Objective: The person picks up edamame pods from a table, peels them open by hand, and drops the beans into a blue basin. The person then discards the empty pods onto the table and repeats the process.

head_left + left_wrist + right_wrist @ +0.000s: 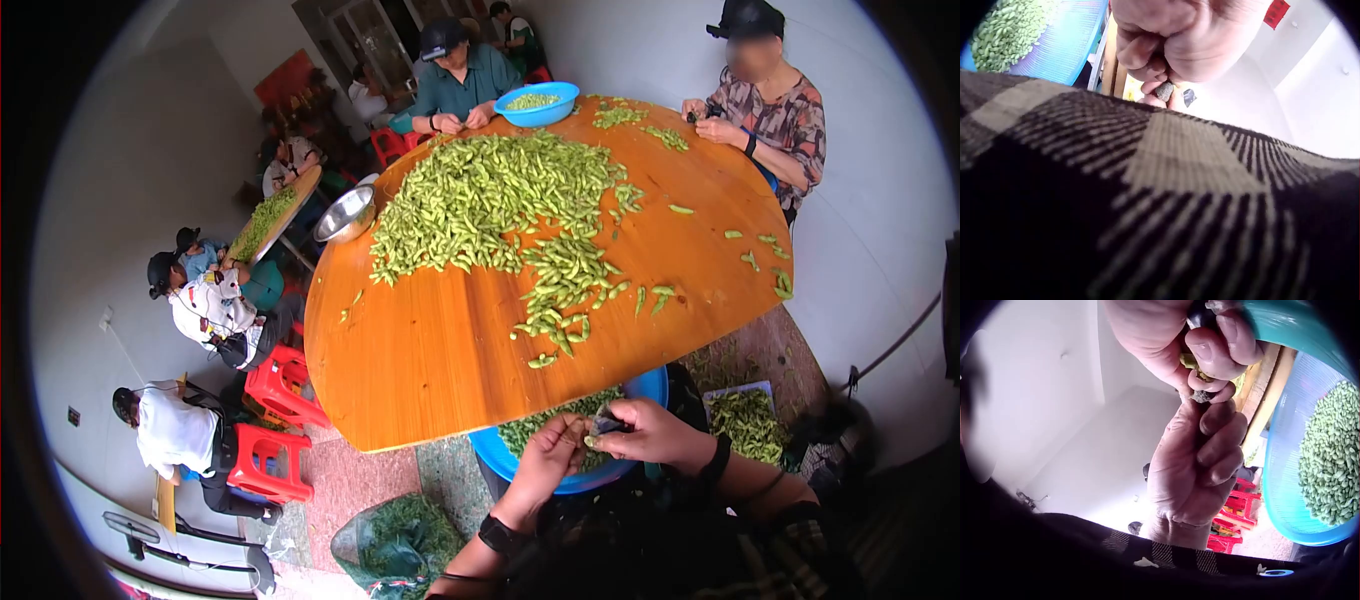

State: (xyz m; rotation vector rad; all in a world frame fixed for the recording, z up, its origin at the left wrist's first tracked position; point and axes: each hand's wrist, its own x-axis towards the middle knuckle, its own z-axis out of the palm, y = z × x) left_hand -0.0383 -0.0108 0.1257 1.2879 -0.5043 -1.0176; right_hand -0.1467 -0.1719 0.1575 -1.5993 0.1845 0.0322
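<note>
My two hands meet over a blue basin [490,455] of shelled green soybeans [520,432], just below the table edge. My right hand [655,432] curls its fingers round a yellow-green soybean pod [1189,361]; a dark shiny object [1200,315] shows among those fingers in the right wrist view. Fingertips of my left hand [1194,462] pinch close against the pod, its other fingers curled. A small grey rough lump [1202,396] sits between the fingertips of both hands. In the left wrist view, a plaid sleeve covers much of the scene, with the left hand [1191,31] above it.
A large heap of soybean pods [490,200] covers the far left of the wooden table [420,350], beside a steel bowl [346,214]. Two people sit across the table. A green mesh bag [395,545], a crate of pods [745,425] and red stools [270,462] stand on the floor.
</note>
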